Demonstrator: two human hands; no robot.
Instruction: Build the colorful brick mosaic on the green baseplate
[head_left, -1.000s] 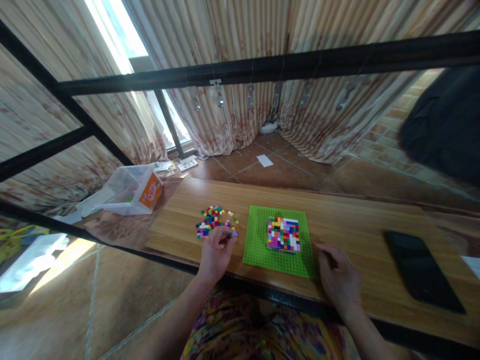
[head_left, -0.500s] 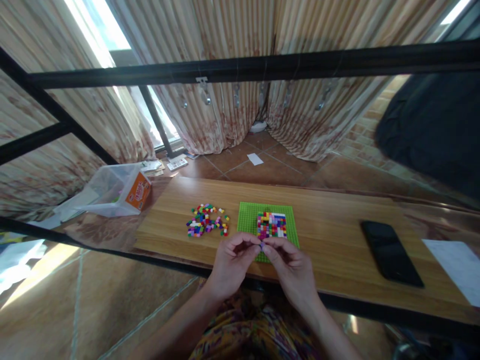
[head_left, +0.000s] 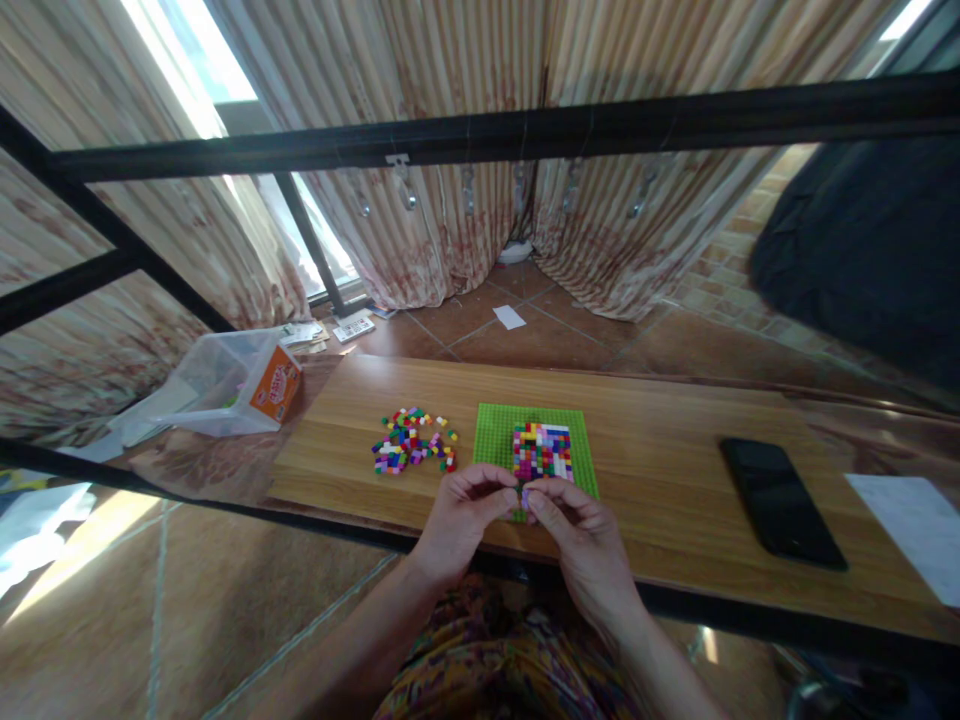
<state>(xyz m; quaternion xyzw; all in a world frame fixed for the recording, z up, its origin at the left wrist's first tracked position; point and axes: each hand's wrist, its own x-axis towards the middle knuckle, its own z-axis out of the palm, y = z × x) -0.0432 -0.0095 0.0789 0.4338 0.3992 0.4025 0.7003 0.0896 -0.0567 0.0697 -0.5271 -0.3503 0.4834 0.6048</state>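
Observation:
Over the near edge of a green studded baseplate, both my hands are held close together. My right hand pinches a small purple brick between thumb and forefinger. Beside it my left hand is closed in a pinch, its fingertips just left of the brick; whether anything small is in them I cannot make out. A block of many-coloured bricks is fixed on the baseplate just beyond my fingers, its near side partly hidden by them. Left of the plate lies a loose pile of small coloured bricks.
The wooden board carries a black phone on the right, with a white paper past it. At the left end stands a clear plastic box with an orange label. A black metal bar crosses in front of the curtains.
My fingertips have drawn slightly apart; before, both met at the purple brick, and now it sits in my right hand's pinch. The pile and baseplate stay put.

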